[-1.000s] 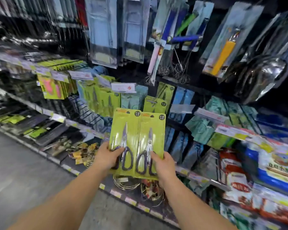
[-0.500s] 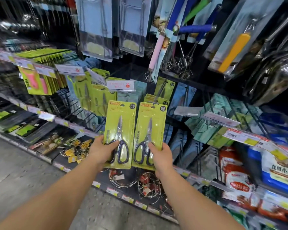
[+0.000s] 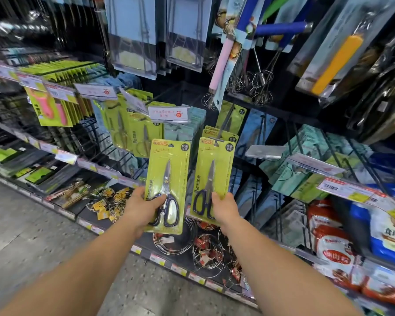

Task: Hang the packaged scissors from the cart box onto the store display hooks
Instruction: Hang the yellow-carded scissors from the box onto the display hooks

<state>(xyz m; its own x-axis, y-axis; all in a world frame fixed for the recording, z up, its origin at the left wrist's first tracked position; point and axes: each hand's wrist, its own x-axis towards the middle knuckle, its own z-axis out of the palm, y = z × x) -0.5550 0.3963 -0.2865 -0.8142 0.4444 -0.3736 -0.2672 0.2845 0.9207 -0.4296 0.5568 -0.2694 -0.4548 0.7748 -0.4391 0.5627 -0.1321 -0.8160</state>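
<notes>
Two flat, glossy lime-green blister cards were up in front of the rack, each moulded over steel-bladed scissors with dark loop handles. The left hand (image 3: 139, 207) gripped the left pack (image 3: 167, 185) at its lower edge, thumb curled over the handles, fingers hidden behind the card. The right hand (image 3: 224, 208) pinched the right pack (image 3: 211, 176) low down, its hang-hole right at a thin metal display hook (image 3: 224, 126); whether it was threaded on was hard to tell. More green packs (image 3: 219, 134) hung just behind.
</notes>
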